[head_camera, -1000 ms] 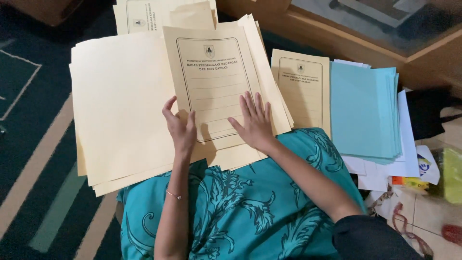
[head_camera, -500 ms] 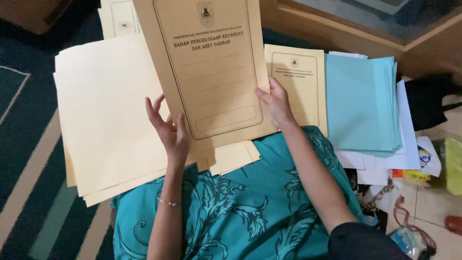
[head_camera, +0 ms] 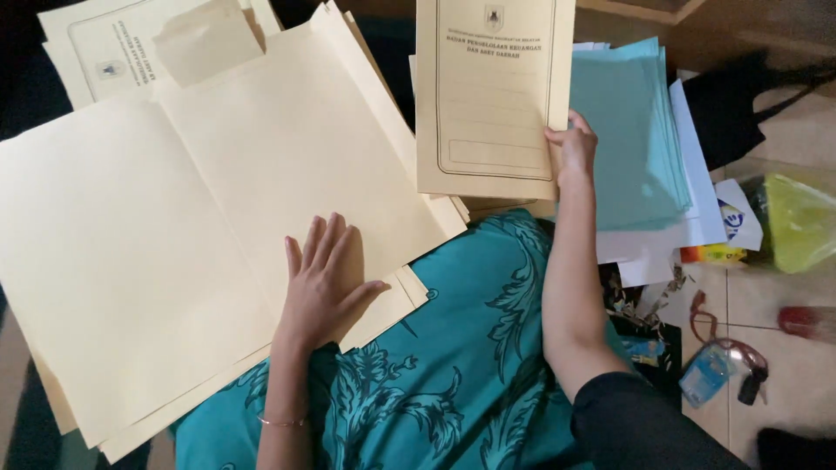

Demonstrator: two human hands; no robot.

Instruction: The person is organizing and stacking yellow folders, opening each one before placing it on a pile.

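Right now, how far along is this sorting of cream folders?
Looks done: one closed folder has been lifted off the lap stack, and the right hand grips its edge beside the blue sheets. In hand: the left hand lies flat on the opened folders spread over the lap. Left, as far as I can judge: several layered folders under that hand remain unhandled.

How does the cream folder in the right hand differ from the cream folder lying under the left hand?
The folder in the right hand is closed, printed cover showing, and is pinched at its lower right edge by the right hand. The folder under the left hand lies spread open, blank inside up, on a stack of similar ones, pressed flat by the left hand. Spread open, it covers more area. Both are the same cream card.
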